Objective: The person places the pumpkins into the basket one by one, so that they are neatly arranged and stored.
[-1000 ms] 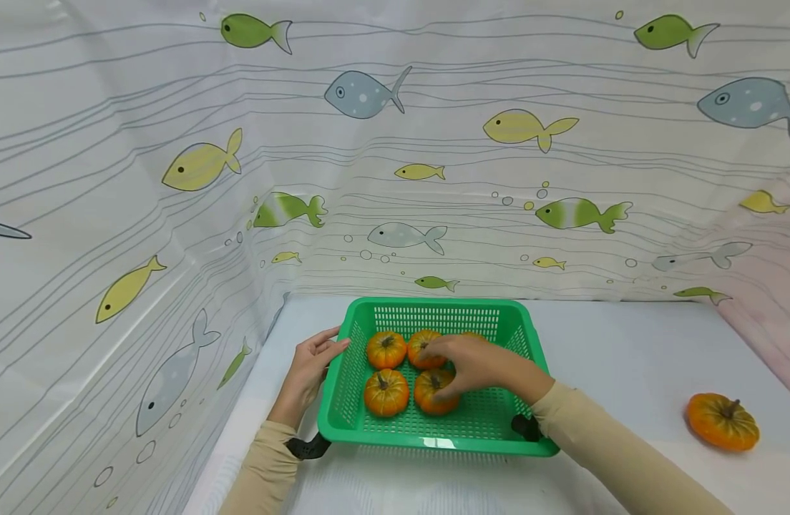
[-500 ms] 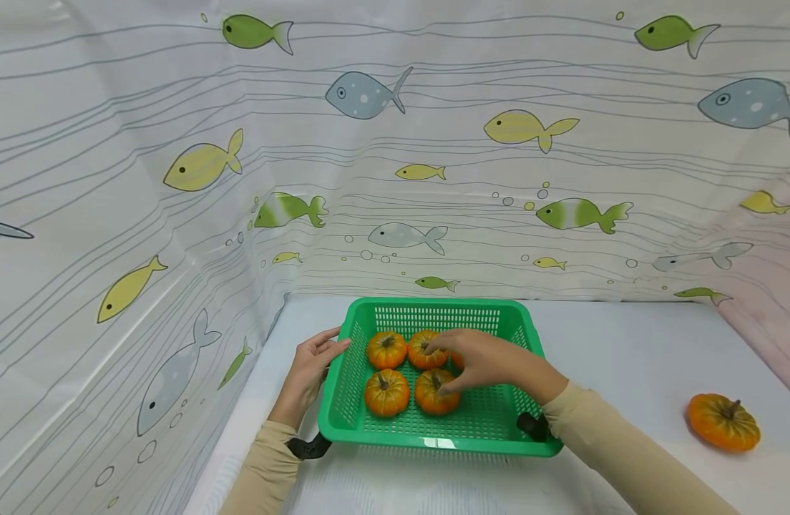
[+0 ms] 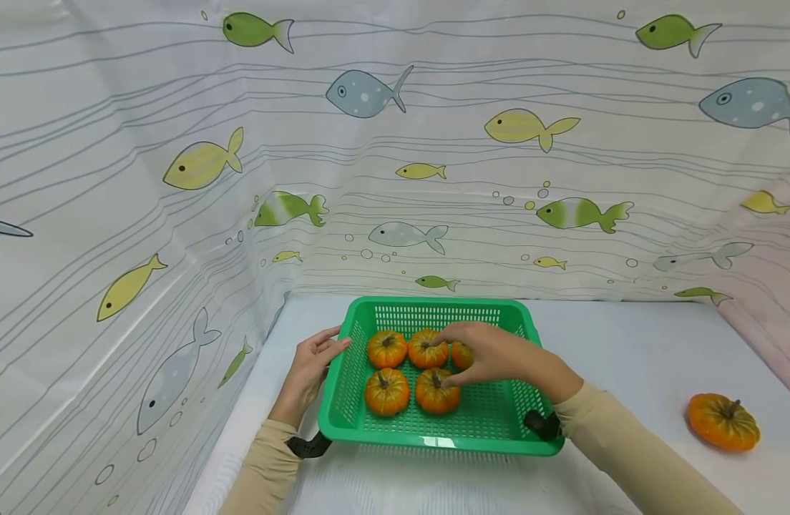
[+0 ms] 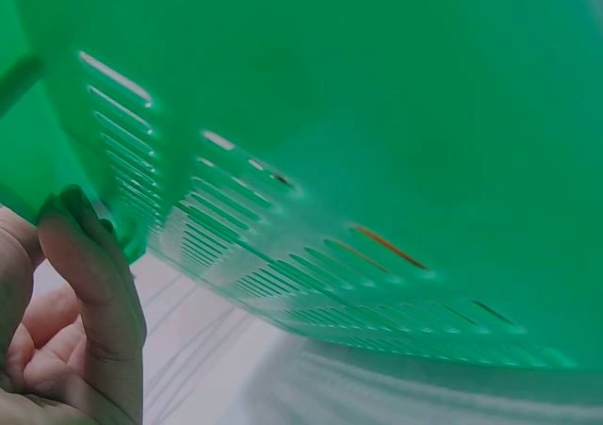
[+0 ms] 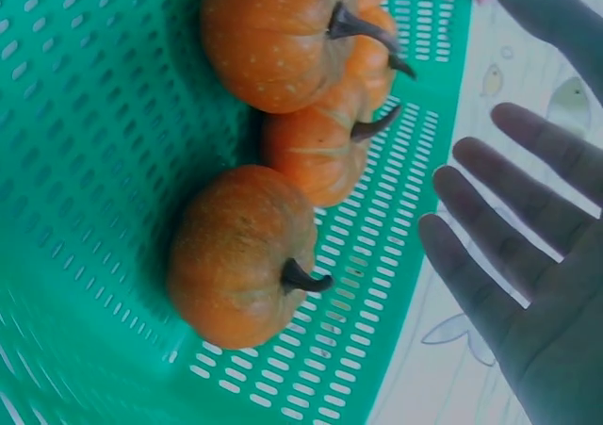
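Note:
My left hand pinches the left rim of a green plastic basket. In the left wrist view its fingers bend at the rim. Over the basket hovers my right hand, holding nothing. Its fingers are spread and straight in the right wrist view, apart from the pumpkins there. Small orange pumpkins sit inside: a front-left pumpkin, a front-middle pumpkin, a back-left pumpkin and a back-middle pumpkin. Another pumpkin is partly hidden behind the right hand.
One more pumpkin lies on the white table, far to the right of the basket. A fish-patterned curtain hangs behind and along the sides. Black wrist straps show at both sleeves.
My right hand has shifted slightly to the right and drawn back from the middle pumpkins, showing more of the pumpkin behind it. The left hand and the basket stay in place.

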The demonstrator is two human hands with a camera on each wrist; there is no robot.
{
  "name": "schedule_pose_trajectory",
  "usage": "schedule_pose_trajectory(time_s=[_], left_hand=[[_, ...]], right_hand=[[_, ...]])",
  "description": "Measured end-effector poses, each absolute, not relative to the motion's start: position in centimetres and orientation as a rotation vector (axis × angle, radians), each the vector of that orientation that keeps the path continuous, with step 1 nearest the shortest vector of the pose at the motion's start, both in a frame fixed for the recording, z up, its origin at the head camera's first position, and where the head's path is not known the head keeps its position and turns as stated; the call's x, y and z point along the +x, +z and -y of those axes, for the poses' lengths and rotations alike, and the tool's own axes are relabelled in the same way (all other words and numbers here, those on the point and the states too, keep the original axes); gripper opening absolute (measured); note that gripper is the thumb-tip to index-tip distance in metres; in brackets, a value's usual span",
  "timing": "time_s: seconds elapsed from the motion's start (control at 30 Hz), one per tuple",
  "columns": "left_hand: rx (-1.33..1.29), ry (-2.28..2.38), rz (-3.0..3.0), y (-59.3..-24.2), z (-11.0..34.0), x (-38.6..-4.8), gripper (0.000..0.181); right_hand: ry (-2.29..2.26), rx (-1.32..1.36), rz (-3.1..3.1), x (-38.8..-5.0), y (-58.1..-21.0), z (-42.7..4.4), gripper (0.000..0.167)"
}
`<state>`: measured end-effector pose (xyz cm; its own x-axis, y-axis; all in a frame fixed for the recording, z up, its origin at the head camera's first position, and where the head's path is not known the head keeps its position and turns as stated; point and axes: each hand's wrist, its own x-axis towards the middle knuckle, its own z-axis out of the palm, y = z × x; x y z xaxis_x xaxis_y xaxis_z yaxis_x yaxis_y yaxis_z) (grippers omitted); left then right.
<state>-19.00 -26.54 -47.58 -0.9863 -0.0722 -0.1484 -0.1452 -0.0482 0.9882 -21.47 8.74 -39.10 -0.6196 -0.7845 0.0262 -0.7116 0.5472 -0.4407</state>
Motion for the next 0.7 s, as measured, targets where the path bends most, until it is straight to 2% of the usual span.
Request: schedule_pose_trajectory(time_s=[0.7], left_hand=[[-0.224,2.22,-2.143,-47.6,26.5,-19.0,0.051]], right_hand=[[-0.712,-1.229,-2.648,-21.0,-37.8,-11.7,0.056]])
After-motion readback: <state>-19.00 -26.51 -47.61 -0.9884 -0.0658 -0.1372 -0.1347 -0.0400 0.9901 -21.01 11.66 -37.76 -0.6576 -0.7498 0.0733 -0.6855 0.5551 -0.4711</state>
